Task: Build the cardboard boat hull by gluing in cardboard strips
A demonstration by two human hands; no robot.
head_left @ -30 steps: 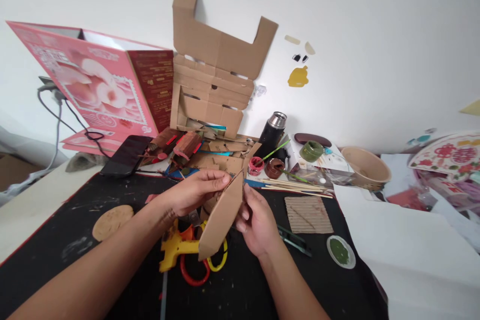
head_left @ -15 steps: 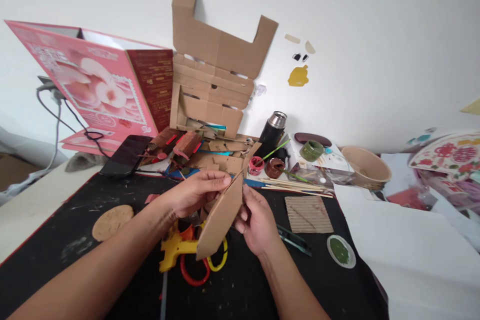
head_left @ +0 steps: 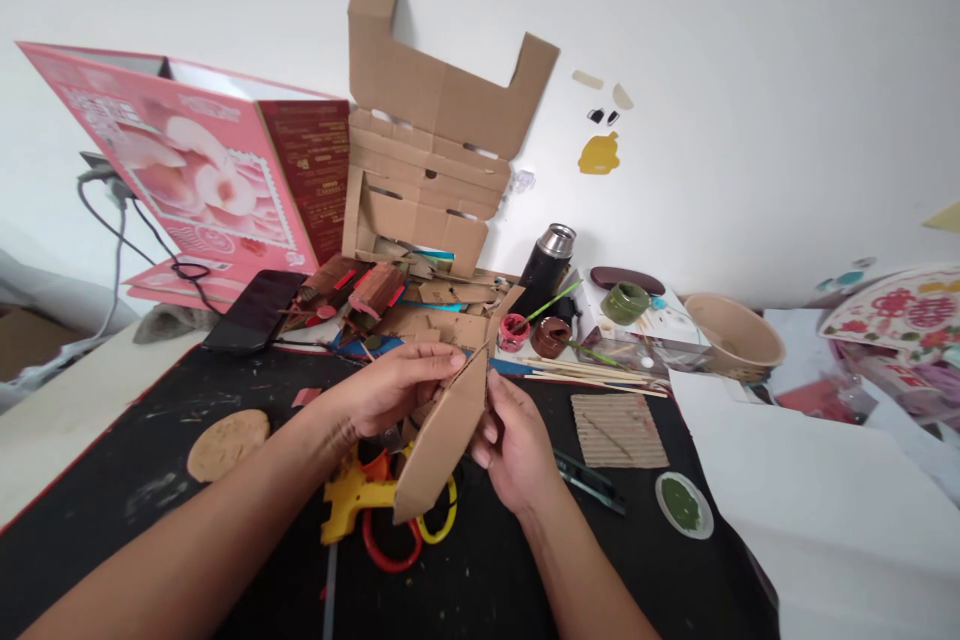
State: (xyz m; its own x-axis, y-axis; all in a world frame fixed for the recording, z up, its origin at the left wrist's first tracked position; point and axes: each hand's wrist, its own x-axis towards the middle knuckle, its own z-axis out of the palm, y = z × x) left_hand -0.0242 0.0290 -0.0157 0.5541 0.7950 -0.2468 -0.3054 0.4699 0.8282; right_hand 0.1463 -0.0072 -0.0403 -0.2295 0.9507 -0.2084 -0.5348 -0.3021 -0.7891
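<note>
Between my hands, a long brown cardboard piece (head_left: 442, 440) is held tilted above the black mat, its lower end pointing toward me. My left hand (head_left: 409, 385) pinches its upper left edge, thumb on top. On the other side, my right hand (head_left: 517, 440) grips its right edge with fingers curled partly behind it. Under the piece lie a yellow glue gun (head_left: 356, 495) and scissors with red and yellow handles (head_left: 390, 555), both partly covered. A dark green utility knife (head_left: 592, 482) lies just right of my right hand.
A round clay-coloured disc (head_left: 229, 445) lies left, a corrugated cardboard square (head_left: 619, 430) and a lid with green paint (head_left: 684, 505) right. Behind stand paint jars (head_left: 553, 337), a black thermos (head_left: 546, 270), a phone (head_left: 253, 312), a pink box (head_left: 202, 180) and thin wooden sticks (head_left: 592, 373).
Both hands keep their hold on the cardboard piece, which stays almost the same. The whole view has shifted very slightly.
</note>
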